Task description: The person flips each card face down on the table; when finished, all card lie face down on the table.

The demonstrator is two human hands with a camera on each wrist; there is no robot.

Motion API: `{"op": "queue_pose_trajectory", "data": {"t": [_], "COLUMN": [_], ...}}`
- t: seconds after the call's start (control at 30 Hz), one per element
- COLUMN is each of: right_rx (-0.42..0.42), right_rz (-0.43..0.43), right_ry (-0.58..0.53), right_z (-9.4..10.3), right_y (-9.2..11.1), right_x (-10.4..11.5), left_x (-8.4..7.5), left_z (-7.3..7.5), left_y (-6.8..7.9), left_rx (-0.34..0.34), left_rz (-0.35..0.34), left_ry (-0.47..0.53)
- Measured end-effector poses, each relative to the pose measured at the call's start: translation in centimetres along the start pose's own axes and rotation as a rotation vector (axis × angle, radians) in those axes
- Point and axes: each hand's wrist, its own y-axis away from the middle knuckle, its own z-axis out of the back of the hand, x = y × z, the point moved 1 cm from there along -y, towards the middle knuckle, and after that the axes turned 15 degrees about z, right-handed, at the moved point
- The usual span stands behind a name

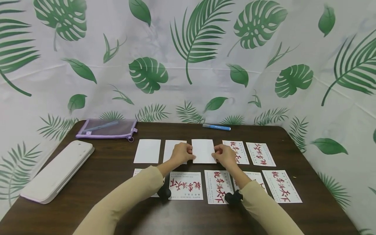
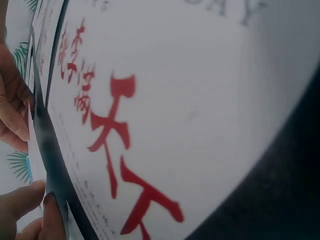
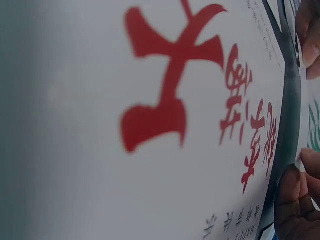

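Observation:
A blank white card [image 1: 203,151] stands in the middle of the back row, between both hands. My left hand [image 1: 180,153] pinches its left edge between thumb and fingertips. On the opposite edge my right hand [image 1: 225,155] pinches it the same way. The left hand overlaps another blank card [image 1: 170,149], and the right hand partly covers a card with red lettering [image 1: 241,153]. In the left wrist view, a red-lettered card [image 2: 165,100] fills most of the picture, the fingers [image 2: 22,200] showing at the left. The right wrist view has a similar card [image 3: 150,190] close up.
Several red-lettered cards [image 1: 186,192] form a front row under the forearms. A blank card [image 1: 147,151] lies at the back row's left end. Further left are a purple mesh pouch [image 1: 113,125] and a long white case [image 1: 58,169]. A blue pen [image 1: 217,127] lies near the back edge.

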Motion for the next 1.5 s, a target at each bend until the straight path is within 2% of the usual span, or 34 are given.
{"op": "queue_pose_trajectory", "data": {"t": [0.33, 0.77, 0.97, 1.1, 1.2, 1.33, 1.5], "right_rx": [0.027, -0.022, -0.041, -0.157, -0.236, -0.232, -0.218], "right_rz": [-0.001, 0.036, 0.045, 0.081, 0.077, 0.0, -0.082], "right_ry": [0.054, 0.073, 0.0, -0.084, -0.127, -0.167, -0.148], "right_z": [-0.2, 0.0, 0.4, 2.3, 4.1, 5.6, 6.9], "right_y": [0.3, -0.1, -0.1, -0.7, -1.1, -1.1, -1.1], "right_x": [0.2, 0.2, 0.2, -0.1, -0.9, -3.0, -5.7], "left_x": [0.0, -0.7, -0.7, -1.6, -2.6, -3.5, -4.3], "left_z": [-0.4, -0.3, -0.2, -0.1, -0.3, -1.2, -2.8], "left_y": [0.1, -0.2, -0.2, -0.4, -0.7, -1.0, -1.4], "left_rx": [-0.011, -0.039, -0.035, -0.037, 0.017, 0.143, 0.211], "left_rz": [-0.036, -0.063, -0.053, -0.073, -0.061, 0.027, 0.078], "left_ry": [-0.074, -0.08, -0.091, -0.014, 0.093, 0.236, 0.325]}}
